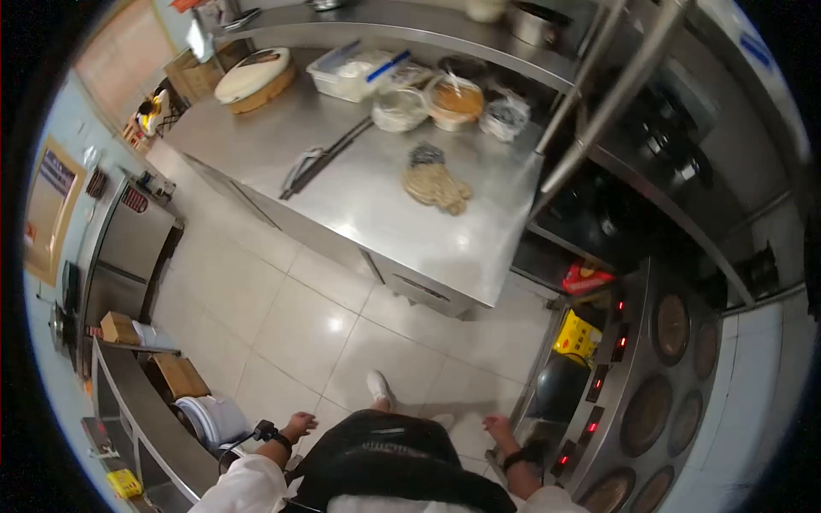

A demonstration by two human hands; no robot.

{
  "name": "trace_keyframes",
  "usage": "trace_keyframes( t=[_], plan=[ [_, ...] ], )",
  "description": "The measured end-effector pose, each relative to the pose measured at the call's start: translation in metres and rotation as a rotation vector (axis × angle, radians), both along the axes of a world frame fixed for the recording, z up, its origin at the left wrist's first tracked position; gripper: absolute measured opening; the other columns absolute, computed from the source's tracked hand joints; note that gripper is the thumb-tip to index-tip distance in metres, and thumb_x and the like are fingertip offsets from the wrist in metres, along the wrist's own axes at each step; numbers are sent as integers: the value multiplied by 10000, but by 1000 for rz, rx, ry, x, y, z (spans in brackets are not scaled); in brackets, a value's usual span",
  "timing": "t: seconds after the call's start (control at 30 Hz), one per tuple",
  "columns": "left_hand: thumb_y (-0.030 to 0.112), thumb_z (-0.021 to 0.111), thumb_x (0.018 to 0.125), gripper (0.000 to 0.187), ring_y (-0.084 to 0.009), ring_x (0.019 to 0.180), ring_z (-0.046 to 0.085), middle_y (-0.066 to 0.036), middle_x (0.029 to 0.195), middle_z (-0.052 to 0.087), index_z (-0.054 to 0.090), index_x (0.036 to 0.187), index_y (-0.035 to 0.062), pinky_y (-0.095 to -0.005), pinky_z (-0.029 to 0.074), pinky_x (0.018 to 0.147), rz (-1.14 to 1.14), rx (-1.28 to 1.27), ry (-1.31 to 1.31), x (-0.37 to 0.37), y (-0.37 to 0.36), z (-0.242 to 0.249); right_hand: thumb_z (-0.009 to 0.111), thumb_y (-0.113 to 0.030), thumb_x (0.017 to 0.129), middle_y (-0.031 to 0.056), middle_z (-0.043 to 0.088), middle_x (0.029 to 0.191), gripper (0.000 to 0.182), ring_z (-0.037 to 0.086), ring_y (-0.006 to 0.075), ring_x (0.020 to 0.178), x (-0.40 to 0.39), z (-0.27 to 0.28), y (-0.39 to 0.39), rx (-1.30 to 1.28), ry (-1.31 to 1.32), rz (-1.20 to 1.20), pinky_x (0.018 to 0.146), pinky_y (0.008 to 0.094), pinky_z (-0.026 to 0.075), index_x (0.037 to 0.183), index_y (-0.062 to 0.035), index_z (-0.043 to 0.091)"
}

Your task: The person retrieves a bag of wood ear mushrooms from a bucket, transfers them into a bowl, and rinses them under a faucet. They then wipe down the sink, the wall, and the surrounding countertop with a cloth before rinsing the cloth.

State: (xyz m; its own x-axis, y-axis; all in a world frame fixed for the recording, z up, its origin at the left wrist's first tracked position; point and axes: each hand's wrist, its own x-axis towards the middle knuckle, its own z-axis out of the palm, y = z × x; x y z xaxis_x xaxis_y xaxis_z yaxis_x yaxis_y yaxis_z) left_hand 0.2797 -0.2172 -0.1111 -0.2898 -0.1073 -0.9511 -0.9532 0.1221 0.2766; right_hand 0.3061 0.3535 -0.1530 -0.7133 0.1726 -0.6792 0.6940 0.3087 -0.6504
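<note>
My left hand (301, 425) hangs low at my left side, its fingers loosely apart and nothing in them. On the other side, my right hand (499, 427) is also held low and open, near the front of the cooker with round plates (637, 376); it appears to hold nothing. Dark bands circle both wrists. Between the hands is my black apron (385, 453). Ahead stands a steel counter (359, 205), beyond reach of both hands. On it lie a pair of brown and grey gloves (434, 184) and long dark tongs or sticks (325, 158).
Tubs of food (457, 101), a clear box (346, 73) and a round lidded container (255, 79) stand along the counter. Red displays glow on the cooker. A shelf unit (141, 402) with a white bucket (212, 419) is at left. Tiled floor (299, 333) lies between.
</note>
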Motion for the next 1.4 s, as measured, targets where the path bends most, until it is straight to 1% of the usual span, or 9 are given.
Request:
trace_keyframes(
  t=[0.2, 0.23, 0.3, 0.73, 1.07, 1.13, 1.2, 1.27, 1.4],
  plan=[
    [147, 448, 856, 209, -226, 795, 605, -109, 929, 632, 559, 992, 34, -378, 458, 637, -422, -35, 100, 47, -125, -26, 484, -59, 831, 52, 615, 722, 154, 563, 111, 653, -163, 62, -102, -42, 335, 177, 618, 251, 461, 913, -11, 605],
    [150, 446, 859, 220, -232, 815, 597, -119, 964, 621, 546, 1017, 34, -380, 455, 649, 10, -76, -89, 35, -122, -21, 482, -56, 833, 45, 612, 737, 149, 563, 112, 670, -192, 95, -130, 17, 357, 231, 631, 256, 461, 914, -15, 600],
    [194, 450, 862, 250, -214, 851, 585, -104, 989, 611, 532, 1048, 48, -375, 446, 691, 53, -62, -10, 8, -122, -17, 502, -79, 852, 54, 608, 776, 123, 547, 121, 700, -248, 135, -166, 66, 605, 306, 644, 264, 441, 917, -20, 588],
    [202, 407, 880, 309, -200, 1022, 530, -91, 1098, 571, 487, 1144, 62, -360, 399, 871, 164, 284, 530, -365, -26, 125, 661, -155, 637, 71, 508, 911, 179, 400, 328, 973, -556, 154, -191, 756, 869, 376, 802, 420, 368, 777, -117, 557],
    [221, 485, 872, 410, -172, 1048, 496, -61, 1130, 533, 415, 1252, 85, -317, 390, 866, -48, 296, 497, -519, 7, 210, 668, -170, 644, 10, 496, 704, 198, 439, 200, 734, -588, 153, -374, 87, 950, 892, 627, 328, 385, 636, -94, 486],
    [234, 492, 873, 434, -169, 1056, 494, -60, 1134, 527, 397, 1269, 87, -307, 393, 862, -256, 279, 710, -544, 3, 181, 666, -171, 713, 4, 534, 750, 190, 493, 139, 731, -618, 163, -398, -596, 536, 672, 625, 273, 417, 707, -80, 500],
    [248, 499, 874, 459, -165, 1063, 491, -60, 1139, 522, 379, 1287, 89, -296, 396, 858, -466, 278, 897, -566, 0, 190, 641, -167, 755, -10, 529, 752, 165, 498, 106, 736, -631, 208, -381, -663, 482, 570, 626, 246, 413, 765, -75, 505],
    [271, 506, 874, 459, -161, 1079, 485, -66, 1151, 514, 389, 1278, 88, -275, 394, 863, -237, 673, 394, -585, 1, 238, 619, -166, 794, 0, 550, 803, 161, 525, 103, 764, -635, 230, -344, -666, 396, 475, 657, 235, 430, 869, -73, 512],
    [283, 428, 913, 390, -198, 1077, 499, -114, 1168, 507, 424, 1245, 77, -317, 410, 877, -134, 460, 510, -587, -22, 212, 615, -155, 795, 60, 558, 911, 222, 535, 181, 850, -655, 173, -267, -381, 468, 287, 759, 290, 434, 974, -76, 513]
  ],
)
